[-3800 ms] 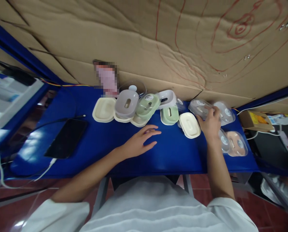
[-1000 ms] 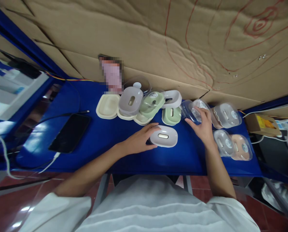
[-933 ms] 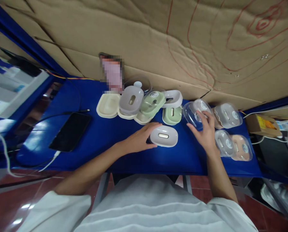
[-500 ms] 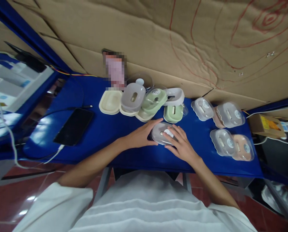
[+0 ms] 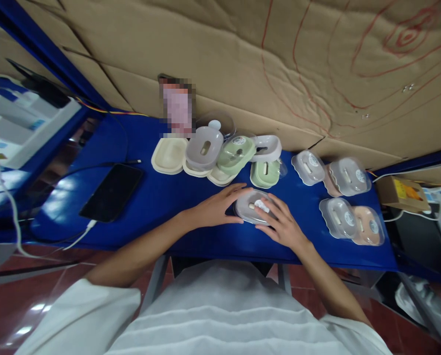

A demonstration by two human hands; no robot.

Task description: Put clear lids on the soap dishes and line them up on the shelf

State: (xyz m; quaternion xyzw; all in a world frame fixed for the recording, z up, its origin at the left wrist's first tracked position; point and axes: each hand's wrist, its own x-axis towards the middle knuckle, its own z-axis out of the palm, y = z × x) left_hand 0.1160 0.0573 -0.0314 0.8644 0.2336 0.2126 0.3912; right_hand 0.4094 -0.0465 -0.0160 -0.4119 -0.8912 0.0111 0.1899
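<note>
A grey soap dish (image 5: 245, 204) with a clear lid and a round label sits on the blue table close to me. My right hand (image 5: 286, 224) lies over its right end, fingers spread across the lid and gripping it. At the left end, my left hand (image 5: 213, 208) is open, thumb and fingers apart around the edge; contact there is hard to make out. Just beyond stand a green slotted dish (image 5: 265, 173), a lidded green dish (image 5: 235, 154), a grey slotted tray (image 5: 204, 148) and a cream dish (image 5: 169, 155).
Lidded grey dishes (image 5: 308, 167) and a peach one (image 5: 368, 226) stand to the right. A black phone (image 5: 111, 193) with a white cable lies left. A pixelated screen (image 5: 179, 106) leans on the cardboard wall (image 5: 220, 54). A small carton (image 5: 403, 194) sits far right.
The grey soap dish and my right hand have shifted slightly right. My left hand's fingers now sit looser around the dish's left end. The other dishes stay put.
</note>
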